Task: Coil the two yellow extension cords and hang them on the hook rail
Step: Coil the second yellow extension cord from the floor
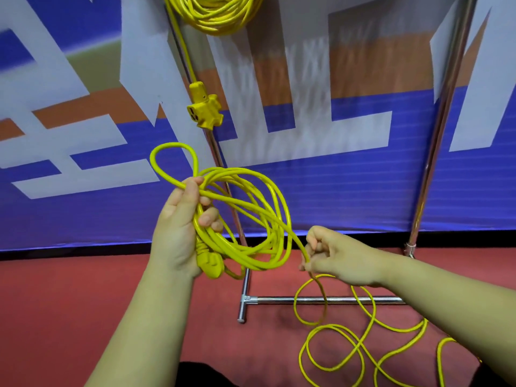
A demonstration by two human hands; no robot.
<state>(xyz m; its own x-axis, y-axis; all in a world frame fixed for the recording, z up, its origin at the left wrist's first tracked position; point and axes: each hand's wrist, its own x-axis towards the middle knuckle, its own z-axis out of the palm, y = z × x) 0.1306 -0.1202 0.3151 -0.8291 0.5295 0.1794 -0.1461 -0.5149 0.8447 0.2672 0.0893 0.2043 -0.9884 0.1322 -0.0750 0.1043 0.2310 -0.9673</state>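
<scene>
Centre frame, the left hand point(178, 227) gripped the half-wound coil point(262, 219); right of it the right hand point(335, 255) pinched the running strand point(296, 241). The other cord point(215, 15) hung top centre. Crossed slack point(358, 346) on the floor point(83, 289), lower right, could kink or snag the rack foot point(279, 300).

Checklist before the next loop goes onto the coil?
1. Left hand grip on coil: ok, fingers curled round the loops.
2. Right hand on running cord: ok, pinched.
3. Plug secured: ok, lies against the left palm.
4. Floor slack untangled: not ok, loops cross each other.
5. Slack clear of base bar: not ok, crosses it.
6. First cord on its hook: cannot tell, top out of frame.
</scene>
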